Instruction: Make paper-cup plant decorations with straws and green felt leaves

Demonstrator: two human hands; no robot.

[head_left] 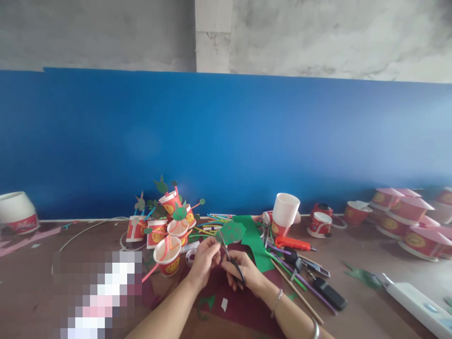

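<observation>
In my right hand is a pair of scissors with dark handles, its blades pointing up and to the left. The blades meet a piece of green paper that has outlines drawn on it. My left hand pinches this paper at its left edge, close to the blades; the fingertips partly hide the grip. Behind my right hand lies a larger green sheet. Green offcuts and a small white scrap are on the dark red sheet below my hands.
Red-and-white paper cups with straws and green cut-outs crowd the left. Stacked white cups, an orange cutter, a wooden stick and keys with a black fob lie right. A white power strip sits farther right.
</observation>
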